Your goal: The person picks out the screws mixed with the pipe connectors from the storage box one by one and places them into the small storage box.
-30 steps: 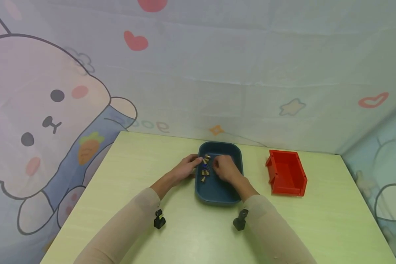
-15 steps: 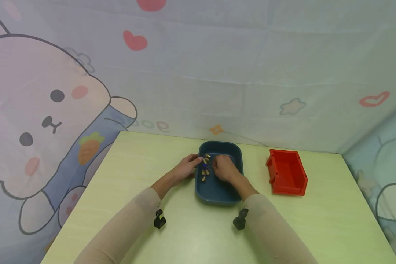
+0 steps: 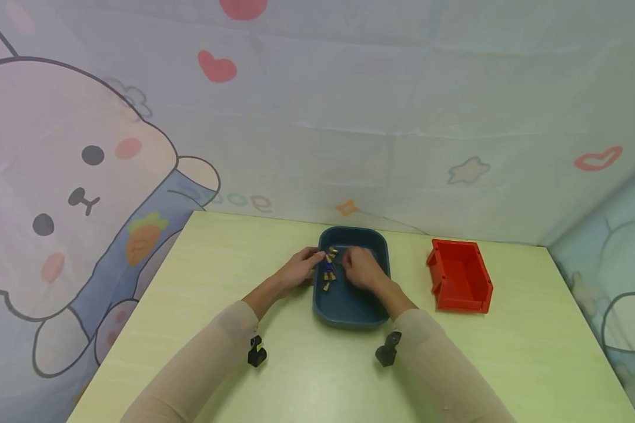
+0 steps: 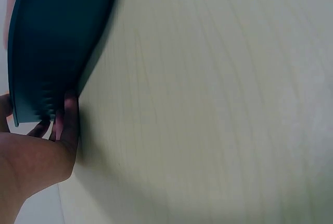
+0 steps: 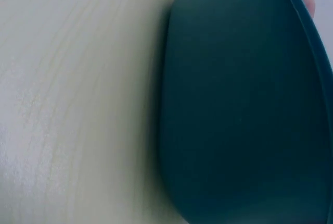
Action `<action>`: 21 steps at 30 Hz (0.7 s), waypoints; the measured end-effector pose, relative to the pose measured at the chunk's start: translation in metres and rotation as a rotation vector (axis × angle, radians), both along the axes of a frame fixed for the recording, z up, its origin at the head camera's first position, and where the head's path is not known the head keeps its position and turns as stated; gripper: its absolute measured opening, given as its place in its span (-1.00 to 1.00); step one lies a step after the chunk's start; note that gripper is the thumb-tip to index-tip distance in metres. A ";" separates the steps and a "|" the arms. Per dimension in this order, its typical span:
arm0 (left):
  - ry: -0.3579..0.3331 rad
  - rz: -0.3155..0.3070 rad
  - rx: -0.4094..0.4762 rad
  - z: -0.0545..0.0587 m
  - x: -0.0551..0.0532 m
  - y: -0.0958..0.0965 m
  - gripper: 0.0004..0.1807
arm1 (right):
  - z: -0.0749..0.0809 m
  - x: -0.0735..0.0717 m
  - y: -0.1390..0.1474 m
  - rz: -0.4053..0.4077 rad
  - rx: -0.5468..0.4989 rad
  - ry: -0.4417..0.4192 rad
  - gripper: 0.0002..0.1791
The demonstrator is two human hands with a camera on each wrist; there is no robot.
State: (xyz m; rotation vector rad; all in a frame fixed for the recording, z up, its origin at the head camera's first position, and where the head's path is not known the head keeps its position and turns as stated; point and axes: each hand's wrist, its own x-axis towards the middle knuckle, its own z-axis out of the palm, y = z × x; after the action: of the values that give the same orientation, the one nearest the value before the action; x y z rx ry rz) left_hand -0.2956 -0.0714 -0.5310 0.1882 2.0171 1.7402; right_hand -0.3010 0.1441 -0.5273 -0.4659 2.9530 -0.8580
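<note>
A dark blue plastic tub (image 3: 344,308) stands on the table in the head view. Along its left inner side lie several small gold-coloured pieces (image 3: 326,286), with dark blue between them; their kind is too small to make out. My left hand (image 3: 298,267) holds the tub's left wall, thumb at the rim and fingers against the outside, as the left wrist view also shows. Inside the tub, my right hand (image 3: 363,270) has its fingers bent downward just right of the pieces. Its fingertips are hidden, so I cannot tell whether they pinch anything.
An open-fronted red bin (image 3: 460,279) stands on the pale wooden table (image 3: 286,388), right of the tub. Directly behind the table hangs a printed cloth (image 3: 317,117). A black wrist device (image 3: 256,352) sits by each sleeve.
The right hand has shifted very slightly within the tub. The left hand, the tub, the small pieces and the red bin have stayed in place.
</note>
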 end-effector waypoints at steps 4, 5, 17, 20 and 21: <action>0.005 0.002 -0.004 0.001 0.001 0.001 -0.36 | 0.004 0.003 0.000 -0.013 -0.027 0.008 -0.94; 0.006 0.003 -0.006 0.001 0.001 0.000 -0.36 | 0.006 0.003 0.000 -0.013 -0.032 0.015 -0.95; 0.003 0.002 -0.007 0.000 0.000 0.001 -0.35 | 0.026 0.007 0.003 0.020 -0.082 0.075 -0.94; 0.011 0.007 -0.009 0.000 0.000 0.001 -0.36 | 0.031 0.010 0.007 0.040 -0.086 0.080 -0.90; 0.013 0.008 -0.011 0.000 0.000 0.001 -0.36 | 0.032 0.010 0.009 0.047 -0.085 0.084 -0.88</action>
State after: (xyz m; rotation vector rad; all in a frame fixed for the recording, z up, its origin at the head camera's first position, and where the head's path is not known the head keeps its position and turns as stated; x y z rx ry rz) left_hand -0.2954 -0.0702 -0.5313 0.1889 2.0391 1.7364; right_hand -0.2907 0.1528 -0.4949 -0.5866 2.9769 -0.9852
